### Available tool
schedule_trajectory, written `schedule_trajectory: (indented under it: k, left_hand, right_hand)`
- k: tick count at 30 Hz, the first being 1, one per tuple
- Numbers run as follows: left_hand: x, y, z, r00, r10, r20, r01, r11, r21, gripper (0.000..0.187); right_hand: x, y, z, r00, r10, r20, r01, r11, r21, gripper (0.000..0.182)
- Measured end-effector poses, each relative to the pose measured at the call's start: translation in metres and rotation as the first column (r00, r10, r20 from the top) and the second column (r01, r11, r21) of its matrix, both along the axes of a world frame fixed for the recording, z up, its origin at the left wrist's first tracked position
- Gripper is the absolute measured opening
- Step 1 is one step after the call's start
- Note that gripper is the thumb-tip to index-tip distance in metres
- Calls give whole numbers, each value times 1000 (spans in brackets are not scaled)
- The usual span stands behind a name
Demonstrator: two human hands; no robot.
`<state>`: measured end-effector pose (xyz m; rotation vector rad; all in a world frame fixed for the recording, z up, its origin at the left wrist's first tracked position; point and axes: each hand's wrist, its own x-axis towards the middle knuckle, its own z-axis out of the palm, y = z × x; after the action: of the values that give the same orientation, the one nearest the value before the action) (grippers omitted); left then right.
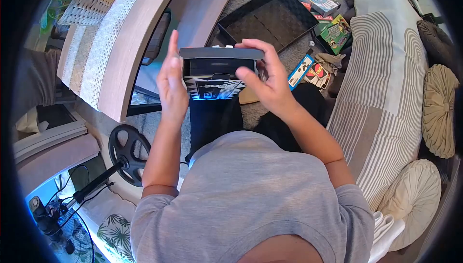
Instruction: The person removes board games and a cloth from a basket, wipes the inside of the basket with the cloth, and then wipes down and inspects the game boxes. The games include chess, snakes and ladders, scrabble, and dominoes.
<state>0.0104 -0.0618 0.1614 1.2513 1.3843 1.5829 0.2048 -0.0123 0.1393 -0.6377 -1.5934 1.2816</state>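
A game box (217, 88) with a black-and-white checkered face is held up in front of my chest. Its near end is open, with a grey flap (217, 52) raised and dark contents showing inside. My left hand (170, 82) lies along the box's left side, fingers stretched out flat. On the right side, my right hand (272, 82) grips the box, its thumb by the opening and its fingers curled over the upper edge. The far side of the box is hidden.
On the floor ahead lies a large black tray (270, 19). Several game boxes, including a green one (337, 34), lie beside the striped sofa (376, 60). Uno cards (318, 72) and a blue box (300, 72) are nearer. A wooden table (120, 65) stands left.
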Motion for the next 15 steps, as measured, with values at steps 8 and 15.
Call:
schedule_trajectory:
  k: [8,15]
  left_hand:
    - [4,15,-12,1000,21,20,-21,1000,-5,64]
    - [-2,14,-8,998,-36,-44,40,996,75,63]
  right_hand:
    - [-19,21,-4,980,56,-191,-99,970,-223,37]
    - [-28,33,2,917,187,-352,-317,877,-361,49]
